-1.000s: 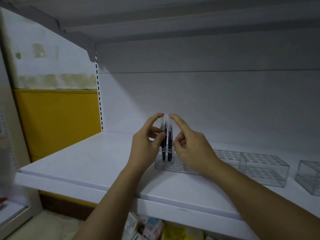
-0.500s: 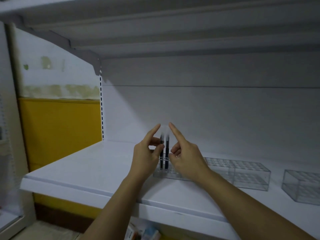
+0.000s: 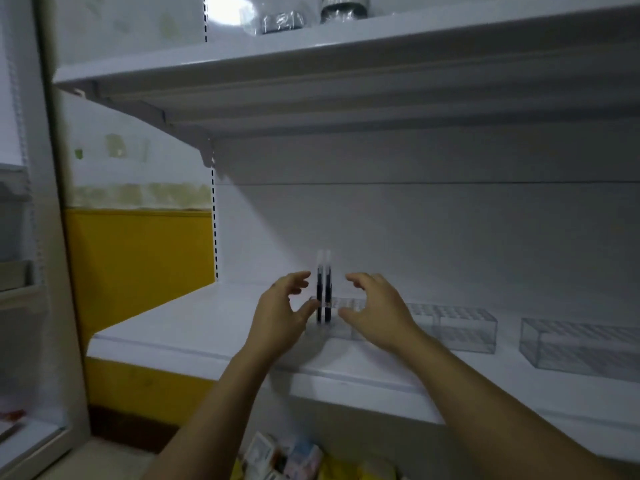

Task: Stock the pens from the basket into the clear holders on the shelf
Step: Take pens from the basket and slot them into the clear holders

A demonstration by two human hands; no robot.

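Note:
Two dark pens (image 3: pixel 323 289) with clear caps stand upright side by side in the left end of a clear gridded holder (image 3: pixel 460 322) on the white shelf (image 3: pixel 194 323). My left hand (image 3: pixel 282 311) hovers just left of the pens, fingers spread and relaxed, thumb near the holder's corner. On the pens' right my right hand (image 3: pixel 374 310) is apart from them, with loosely curved fingers that hold nothing. A second clear holder (image 3: pixel 581 344) sits further right. The basket is out of view.
Another white shelf (image 3: pixel 346 64) hangs overhead with silvery items on top. A yellow panel (image 3: pixel 138 258) borders the left side. Coloured packages (image 3: pixel 287 459) lie on a lower level below the shelf's front edge.
Both hands have let go of the two pens and drawn back and apart; the pens now stand alone in the holder. The camera has pulled back and tilted up.

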